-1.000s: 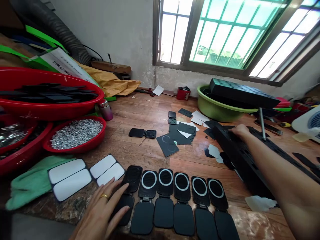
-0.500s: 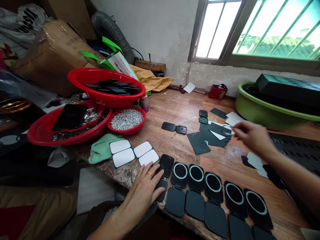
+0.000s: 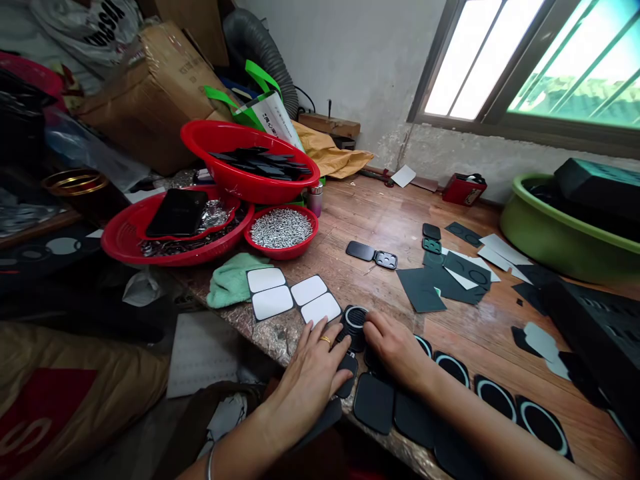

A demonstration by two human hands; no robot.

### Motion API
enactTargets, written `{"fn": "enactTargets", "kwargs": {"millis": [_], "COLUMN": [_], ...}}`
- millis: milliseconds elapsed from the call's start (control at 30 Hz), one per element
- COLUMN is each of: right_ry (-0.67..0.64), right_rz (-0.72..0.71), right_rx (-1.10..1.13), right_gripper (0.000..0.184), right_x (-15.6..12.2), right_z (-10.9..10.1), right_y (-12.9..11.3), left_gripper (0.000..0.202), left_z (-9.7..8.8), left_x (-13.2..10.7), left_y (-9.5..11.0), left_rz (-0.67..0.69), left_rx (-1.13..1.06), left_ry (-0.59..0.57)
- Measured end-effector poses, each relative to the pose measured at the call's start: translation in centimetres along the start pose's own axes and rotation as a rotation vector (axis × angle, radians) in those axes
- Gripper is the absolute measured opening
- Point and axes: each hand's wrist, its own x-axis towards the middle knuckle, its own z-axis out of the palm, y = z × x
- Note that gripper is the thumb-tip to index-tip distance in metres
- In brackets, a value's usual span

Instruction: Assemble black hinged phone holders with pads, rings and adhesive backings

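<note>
My left hand [image 3: 320,357], with a ring on one finger, lies with fingers spread over the leftmost black hinged pad [image 3: 346,373], its fingertips along the pad's left side. A pale ring [image 3: 356,316] sits on the ribbed upper half of this pad. My right hand [image 3: 397,347] has its fingers pinched together at the ring's right edge; the fingertips are partly hidden. Beneath my right forearm runs a row of similar opened pads [image 3: 374,403], several showing pale rings, partly covered by the arm.
Double white-faced sheets [image 3: 273,302] and a green cloth [image 3: 233,280] lie to the left. Behind them stand red baskets, one of metal pins [image 3: 281,228]. Dark and white sheets [image 3: 420,291] are scattered at right, near a green tub [image 3: 565,237]. A small hinged piece [image 3: 373,255] lies mid-table.
My right hand has moved left from the scattered sheets to the leftmost pad, where a pale ring now shows. My left hand stays on that pad. The view has shifted left.
</note>
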Motion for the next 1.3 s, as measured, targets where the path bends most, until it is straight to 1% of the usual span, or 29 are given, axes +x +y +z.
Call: {"fn": "enactTargets", "kwargs": {"millis": [100,200,267,333,467,567,633,700,833,900,933,1000,1033,1100,1200,1300], "right_ry": [-0.04,-0.085,-0.115,-0.138,-0.148,-0.212,-0.271,-0.297,-0.284,-0.254,-0.212,-0.084,-0.011,0.107,0.195,0.221], "right_rz": [-0.013,-0.003,0.027,0.08,0.218,0.293,0.295,0.28,0.277,0.299,0.313,0.35,0.37,0.419,0.555,0.69], "right_rx": [-0.007,-0.034,-0.064,-0.076,-0.01,0.037,0.027,-0.004,-0.029,-0.026,-0.014,0.045,0.088,0.167,0.179,0.091], "right_gripper": [0.022,0.015,0.009,0.007,0.013,0.021,0.022,0.022,0.021,0.026,0.032,0.041,0.042,0.038,0.03,0.026], "right_x": [-0.3,-0.2,0.1,0.3,0.4,0.2,0.2,0.3,0.5,0.0,-0.4,-2.0,-3.1,-5.9,-11.2,-16.7], "right_z": [-0.1,-0.1,-0.1,-0.3,-1.2,-1.6,-1.6,-1.3,-1.1,-1.5,-1.9,-3.1,-3.8,-5.3,-7.2,-7.9], "right_y": [-0.3,-0.8,-1.1,-1.2,-0.8,-0.3,-0.3,-0.7,-1.6,-2.1,-2.3,-2.7,-2.8,-3.0,-2.5,-1.7], "left_gripper": [0.048,0.047,0.046,0.045,0.048,0.046,0.04,0.037,0.032,0.031,0.031,0.035,0.038,0.044,0.048,0.047], "left_z": [0.0,0.1,0.2,0.3,0.9,1.1,1.0,0.8,0.9,1.4,1.6,2.1,2.3,2.3,1.8,1.6], "left_x": [-0.1,-0.1,0.0,0.0,0.4,0.8,1.1,1.3,1.8,2.0,2.0,2.0,1.9,1.7,1.4,1.4], "left_y": [0.0,-0.1,-0.2,-0.5,-0.9,-0.9,-0.8,-0.7,-1.0,-1.5,-1.8,-2.4,-2.5,-2.5,-1.3,0.8], "left_rz": [0.001,0.012,0.022,0.037,0.053,0.042,0.059,0.087,0.126,0.157,0.177,0.222,0.244,0.287,0.348,0.382], "left_rx": [-0.001,-0.003,-0.005,-0.011,-0.027,-0.011,0.01,0.03,0.072,0.112,0.134,0.165,0.17,0.16,0.11,0.026], "left_ry": [0.004,-0.004,0.002,0.017,0.062,0.097,0.088,0.071,0.076,0.11,0.132,0.176,0.2,0.244,0.267,0.236]}}
